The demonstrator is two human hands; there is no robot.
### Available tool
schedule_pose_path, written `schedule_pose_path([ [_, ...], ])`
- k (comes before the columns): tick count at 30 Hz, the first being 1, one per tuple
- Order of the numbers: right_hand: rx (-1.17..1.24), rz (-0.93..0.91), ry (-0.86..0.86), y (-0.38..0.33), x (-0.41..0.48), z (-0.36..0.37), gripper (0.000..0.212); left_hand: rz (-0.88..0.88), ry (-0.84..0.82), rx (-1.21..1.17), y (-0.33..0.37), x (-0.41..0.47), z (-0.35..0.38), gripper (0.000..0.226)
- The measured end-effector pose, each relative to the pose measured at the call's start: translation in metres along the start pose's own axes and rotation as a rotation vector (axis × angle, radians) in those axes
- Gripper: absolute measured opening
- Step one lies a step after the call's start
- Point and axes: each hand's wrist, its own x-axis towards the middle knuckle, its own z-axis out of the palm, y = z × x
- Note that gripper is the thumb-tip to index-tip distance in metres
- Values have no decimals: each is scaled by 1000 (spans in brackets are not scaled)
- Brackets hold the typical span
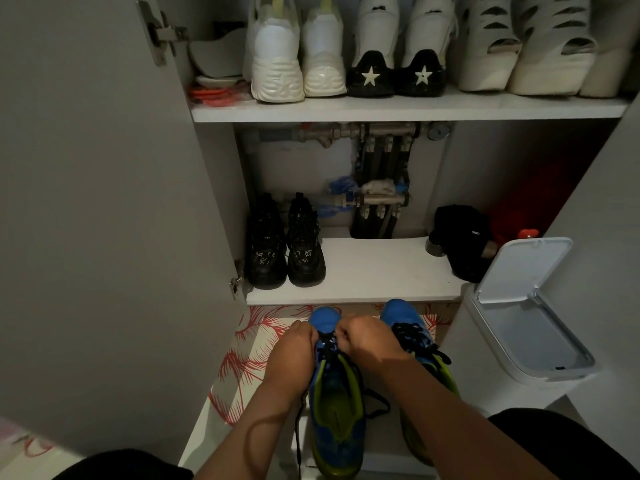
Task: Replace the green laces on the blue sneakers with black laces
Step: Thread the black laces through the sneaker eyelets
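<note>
Two blue sneakers with lime-green lining stand side by side on a floral mat, toes toward the cabinet. The left sneaker [336, 403] carries a black lace [327, 344] across its lower eyelets, and loose black ends trail down beside it. My left hand [294, 355] and my right hand [363, 341] are curled over that lacing and pinch the black lace near the toe. The right sneaker [412, 337] is laced in black. No green lace is in view.
An open shoe cabinet is in front: black sneakers [285, 247] and a black bag [460, 237] on its lower shelf [374, 271], white shoes above. The cabinet door [104, 202] stands at the left. A white bin with its lid up [519, 306] is at the right.
</note>
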Motion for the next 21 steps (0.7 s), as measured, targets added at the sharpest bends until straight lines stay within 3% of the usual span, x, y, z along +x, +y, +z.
schedule_pose_path([
  [3,174,103,74,1,-2,2,17,-52,19,-141,-1,-2,-2,24],
  [5,211,135,77,2,-3,2,29,-79,40,-236,-4,-5,-2,20],
  [8,248,147,47,5,-4,-2,23,-132,67,-364,-11,-9,-4,13],
  [15,193,47,-14,8,-8,-5,19,49,89,-163,-10,-16,-6,16],
  [21,45,-8,-4,6,-11,0,22,145,-9,116,3,-14,-8,13],
])
